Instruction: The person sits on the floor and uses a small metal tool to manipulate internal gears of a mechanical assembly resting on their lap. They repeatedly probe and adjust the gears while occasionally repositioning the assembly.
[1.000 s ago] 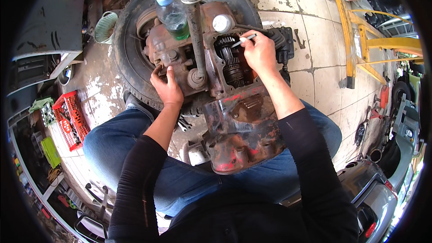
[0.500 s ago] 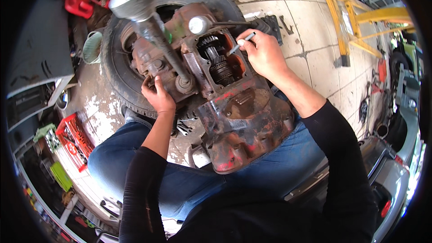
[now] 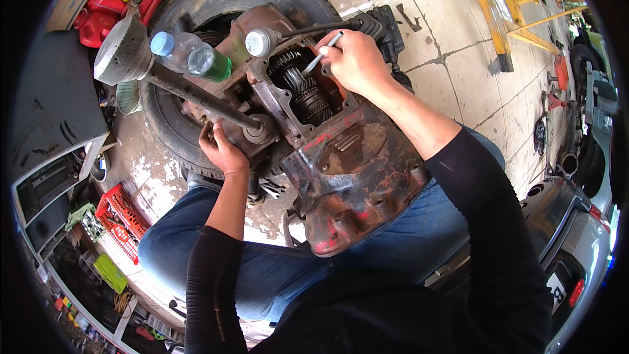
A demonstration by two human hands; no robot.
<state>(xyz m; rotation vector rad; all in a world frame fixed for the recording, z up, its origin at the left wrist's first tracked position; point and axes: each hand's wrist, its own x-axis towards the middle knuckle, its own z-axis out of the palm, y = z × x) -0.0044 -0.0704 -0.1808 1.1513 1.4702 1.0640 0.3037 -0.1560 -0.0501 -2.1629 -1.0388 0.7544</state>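
A rusty gearbox (image 3: pixel 354 164) lies between my knees, its top opening showing dark toothed gears (image 3: pixel 308 95). My right hand (image 3: pixel 357 62) pinches a thin grey pen-like rod (image 3: pixel 323 54), its lower end over the gears; whether it touches them I cannot tell. To the left, my left hand (image 3: pixel 224 149) grips the lower edge of the attached housing (image 3: pixel 242 132), with some fingertips hidden. Beside that hand, a long metal shaft (image 3: pixel 203 98) with a wide cup-shaped end (image 3: pixel 122 51) rises from the housing.
A tire (image 3: pixel 164 111) lies under the housing. A clear bottle with green liquid (image 3: pixel 213 64) and a lever with a pale round knob (image 3: pixel 261 42) stand near the opening. Red crate (image 3: pixel 121 219) and grey cabinet (image 3: pixel 56 98) are left; a yellow metal frame (image 3: pixel 488 13) stands at upper right.
My right hand has brought the rod from the opening's right rim inward over the gears. My left hand keeps its hold. The view has shifted, uncovering the green-liquid bottle behind the shaft.
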